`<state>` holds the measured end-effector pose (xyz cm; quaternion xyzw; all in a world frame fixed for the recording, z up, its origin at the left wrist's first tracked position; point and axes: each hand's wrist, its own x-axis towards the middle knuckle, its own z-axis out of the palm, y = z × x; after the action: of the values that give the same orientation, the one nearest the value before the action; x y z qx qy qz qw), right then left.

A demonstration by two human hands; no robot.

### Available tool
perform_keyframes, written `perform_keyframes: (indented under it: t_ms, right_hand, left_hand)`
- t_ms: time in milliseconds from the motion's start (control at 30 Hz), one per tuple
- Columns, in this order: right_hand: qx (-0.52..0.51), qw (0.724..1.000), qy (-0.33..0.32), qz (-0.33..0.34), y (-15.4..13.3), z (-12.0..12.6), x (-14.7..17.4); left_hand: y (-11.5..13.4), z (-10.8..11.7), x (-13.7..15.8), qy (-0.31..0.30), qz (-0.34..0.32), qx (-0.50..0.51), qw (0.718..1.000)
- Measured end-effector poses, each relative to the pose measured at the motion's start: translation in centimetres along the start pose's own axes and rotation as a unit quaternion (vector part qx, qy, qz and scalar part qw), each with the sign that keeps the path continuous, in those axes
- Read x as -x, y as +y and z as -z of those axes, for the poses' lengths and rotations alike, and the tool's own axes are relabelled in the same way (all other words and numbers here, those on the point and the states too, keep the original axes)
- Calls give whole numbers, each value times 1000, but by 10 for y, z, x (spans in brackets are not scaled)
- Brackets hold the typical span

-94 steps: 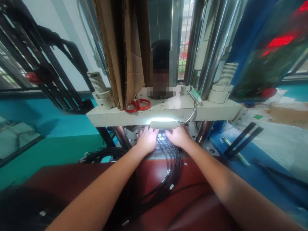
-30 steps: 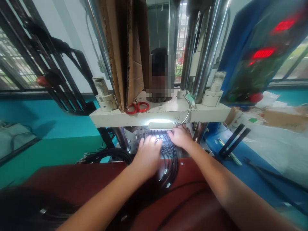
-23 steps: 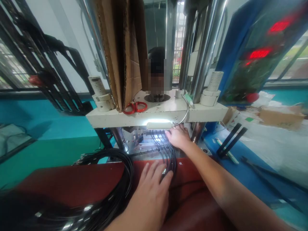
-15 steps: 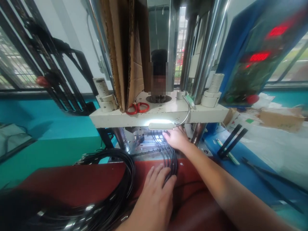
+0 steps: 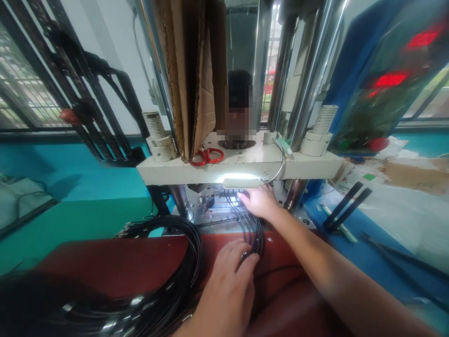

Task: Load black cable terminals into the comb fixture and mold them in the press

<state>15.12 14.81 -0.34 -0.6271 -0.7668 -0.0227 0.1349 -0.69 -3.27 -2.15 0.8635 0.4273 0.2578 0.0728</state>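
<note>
Left hand (image 5: 229, 276): half-curled at thin black cables (image 5: 259, 231), hold I can't confirm | right hand (image 5: 262, 202): thumb out, fingertips partly hidden behind white tubular lamp (image 5: 242, 183), grip I can't tell | cables: between my hands, reaching the dark-red surface (image 5: 122, 262)

Turquoise wall (image 5: 121, 182) out beyond the red worktop's (image 5: 115, 262) far left corner! Daylight in the windows (image 5: 21, 93), left and right; a lamp (image 5: 242, 183) glows past the far edge.
</note>
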Motion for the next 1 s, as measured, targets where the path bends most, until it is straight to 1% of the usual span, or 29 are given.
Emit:
perform_keyframes:
  t_ms: [200, 433, 733, 1000]
  right_hand:
    - [2, 1000, -13, 9, -6, -3, -3]
    - [1, 1000, -9, 5, -11, -1, -4]
    - [16, 999, -19, 23, -27, 1, -5]
    - [18, 999, -22, 26, -37, 7, -3]
  left_hand:
    - [-1, -2, -1, -6, -1, 17, 1000]
    - [4, 8, -4, 10, 27, 42, 999]
    - [3, 4, 1, -5, 36, 64, 997]
    - [7, 9, 2, -11, 40, 81, 996]
